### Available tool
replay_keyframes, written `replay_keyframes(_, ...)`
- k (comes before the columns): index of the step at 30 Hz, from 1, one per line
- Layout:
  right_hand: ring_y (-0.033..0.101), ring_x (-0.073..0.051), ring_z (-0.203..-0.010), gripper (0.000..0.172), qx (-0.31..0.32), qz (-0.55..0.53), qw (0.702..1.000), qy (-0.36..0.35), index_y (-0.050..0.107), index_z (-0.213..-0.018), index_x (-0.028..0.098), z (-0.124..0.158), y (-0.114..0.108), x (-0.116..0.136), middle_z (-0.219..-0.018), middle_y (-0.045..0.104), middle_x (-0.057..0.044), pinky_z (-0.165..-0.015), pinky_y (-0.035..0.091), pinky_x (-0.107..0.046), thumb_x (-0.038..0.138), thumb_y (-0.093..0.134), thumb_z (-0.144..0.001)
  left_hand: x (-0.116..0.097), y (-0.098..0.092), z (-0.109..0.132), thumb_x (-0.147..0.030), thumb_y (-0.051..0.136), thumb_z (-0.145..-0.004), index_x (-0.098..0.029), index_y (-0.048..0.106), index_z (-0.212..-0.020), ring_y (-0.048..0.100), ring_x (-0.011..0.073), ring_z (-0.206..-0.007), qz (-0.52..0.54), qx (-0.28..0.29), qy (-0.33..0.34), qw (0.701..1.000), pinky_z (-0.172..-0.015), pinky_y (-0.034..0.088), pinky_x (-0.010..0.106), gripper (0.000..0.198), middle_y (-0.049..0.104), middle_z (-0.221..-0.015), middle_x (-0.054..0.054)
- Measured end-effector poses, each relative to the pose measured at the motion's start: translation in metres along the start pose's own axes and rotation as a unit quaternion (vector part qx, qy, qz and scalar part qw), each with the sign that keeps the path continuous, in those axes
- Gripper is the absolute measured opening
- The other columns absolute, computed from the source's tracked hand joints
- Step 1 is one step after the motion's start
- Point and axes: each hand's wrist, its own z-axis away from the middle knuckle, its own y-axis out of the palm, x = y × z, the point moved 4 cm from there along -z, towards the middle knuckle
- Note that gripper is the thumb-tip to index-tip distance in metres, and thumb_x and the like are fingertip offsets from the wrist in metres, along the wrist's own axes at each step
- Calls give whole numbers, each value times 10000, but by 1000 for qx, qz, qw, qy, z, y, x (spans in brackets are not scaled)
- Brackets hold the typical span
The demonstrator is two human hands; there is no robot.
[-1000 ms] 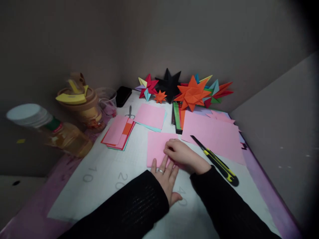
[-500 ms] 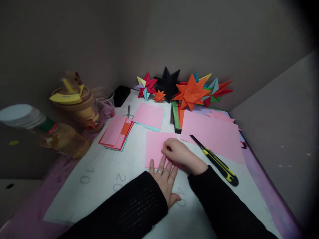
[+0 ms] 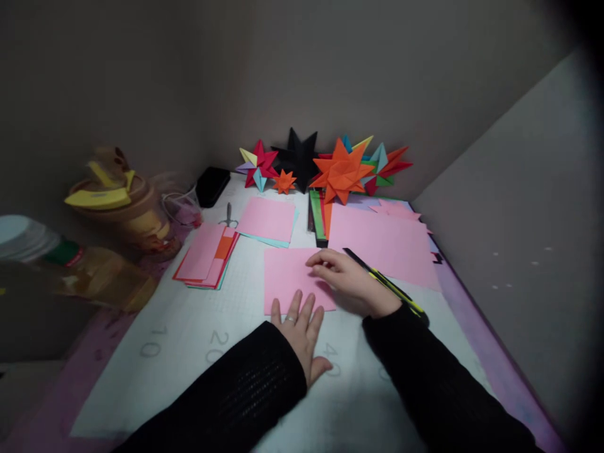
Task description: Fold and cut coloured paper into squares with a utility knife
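A square sheet of pink paper (image 3: 285,274) lies flat on the white table cover. Across its lower edge rests my left hand (image 3: 301,333), palm down with the fingers spread and a ring on one finger. My right hand (image 3: 346,277) is over the right part of the same sheet, its thumb and index finger apart and nothing visible between them. Partly behind my right hand and wrist lies a black and yellow box cutter (image 3: 396,288). A larger pink sheet (image 3: 384,245) lies beyond the cutter.
Folded paper stars, one of them orange (image 3: 340,171), line the wall. Scissors (image 3: 229,217), a stack of coloured paper strips (image 3: 202,255), a pink and blue square pile (image 3: 268,219) and a black case (image 3: 213,186) lie left. A bottle (image 3: 101,277) and a cup (image 3: 136,211) stand far left.
My right hand's fingers have opened and moved slightly away from my left hand. My left hand stays spread on the paper. The whole view has shifted, with objects appearing further left.
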Motion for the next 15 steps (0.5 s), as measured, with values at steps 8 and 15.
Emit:
replay_keyframes(8,567,-192,-991,229,-88,99,990,-53,627,-953,195,84,9,-4,-988,638,-85,-888,453,-376,144,422,-867,2,9,-6,-732,368,-727,-169,199,-1447,13,392,-1377,-30,9,-1,1000,-963,-3,734,930,39,-1508,152)
replay_keyframes(15,245,-244,-1358,634,40,237,968,-78,303,-1401,83,109,54,-7,-1445,324,-184,-1080,291,-447,264,514,-832,-1,-3,-4,-752,385,-703,-128,187,-1445,35,353,-1387,-48,20,-11,999,-1004,52,693,989,38,-1505,167)
